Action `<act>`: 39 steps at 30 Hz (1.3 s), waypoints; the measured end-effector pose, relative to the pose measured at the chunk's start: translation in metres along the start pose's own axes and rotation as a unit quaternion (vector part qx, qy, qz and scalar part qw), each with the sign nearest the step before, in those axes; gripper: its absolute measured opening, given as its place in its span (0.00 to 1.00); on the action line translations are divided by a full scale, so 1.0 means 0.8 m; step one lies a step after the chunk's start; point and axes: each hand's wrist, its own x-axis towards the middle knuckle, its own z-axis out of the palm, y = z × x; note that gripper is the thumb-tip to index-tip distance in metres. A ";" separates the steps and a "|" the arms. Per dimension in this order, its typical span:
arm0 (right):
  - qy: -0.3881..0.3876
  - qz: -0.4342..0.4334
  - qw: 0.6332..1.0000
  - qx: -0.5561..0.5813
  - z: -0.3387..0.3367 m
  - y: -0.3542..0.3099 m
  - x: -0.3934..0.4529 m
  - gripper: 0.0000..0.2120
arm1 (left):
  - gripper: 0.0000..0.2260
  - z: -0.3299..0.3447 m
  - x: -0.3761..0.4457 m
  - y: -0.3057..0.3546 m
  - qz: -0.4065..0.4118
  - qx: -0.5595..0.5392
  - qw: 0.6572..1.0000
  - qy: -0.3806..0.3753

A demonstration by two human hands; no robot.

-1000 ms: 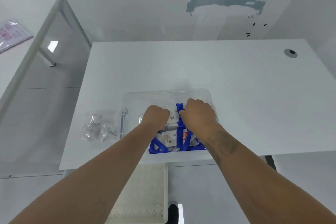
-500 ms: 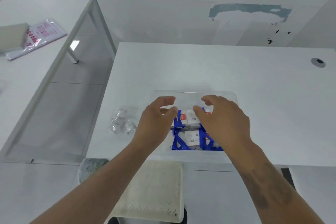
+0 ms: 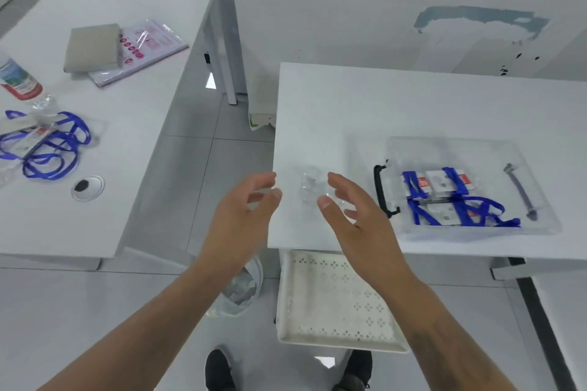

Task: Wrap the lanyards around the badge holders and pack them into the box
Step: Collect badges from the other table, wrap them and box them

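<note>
Hands hang empty in front of me: my left hand [image 3: 241, 216] and right hand [image 3: 355, 216] both spread with loose fingers. Just beyond them lies crumpled clear plastic [image 3: 309, 189]. Right of my right hand sits the box [image 3: 444, 149] holding wrapped badge holders [image 3: 440, 192]. Far left of my left hand lie loose lanyards [image 3: 47, 143].

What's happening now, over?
Left hand and right hand open, holding nothing. Wrapped badge holders in clear box. Loose lanyards wait on left table. Nothing blocking.
</note>
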 end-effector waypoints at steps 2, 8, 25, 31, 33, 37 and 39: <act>0.006 0.025 1.000 0.008 0.038 -0.017 -0.010 0.20 | 0.11 -0.043 -0.001 -0.019 -0.001 0.012 1.000 -0.016; -0.005 0.063 0.998 0.009 0.103 -0.038 -0.028 0.19 | 0.15 -0.109 -0.004 -0.067 -0.027 0.044 0.998 -0.031; -0.101 0.004 0.993 -0.066 0.228 -0.091 -0.009 0.21 | 0.12 -0.238 0.008 -0.120 -0.045 0.043 0.997 0.046; -0.116 0.000 0.991 -0.060 0.344 -0.135 0.009 0.21 | 0.11 -0.345 0.036 -0.169 -0.055 0.022 0.996 0.066; -0.113 0.003 0.992 -0.060 0.384 -0.146 0.014 0.21 | 0.11 -0.381 0.048 -0.188 -0.054 0.029 0.996 0.064; -0.099 0.030 0.994 -0.047 0.492 -0.179 0.027 0.20 | 0.11 -0.482 0.079 -0.239 -0.069 0.050 0.995 0.050; -0.095 0.043 0.994 -0.037 0.536 -0.192 0.034 0.19 | 0.12 -0.523 0.091 -0.260 -0.072 0.064 0.994 0.047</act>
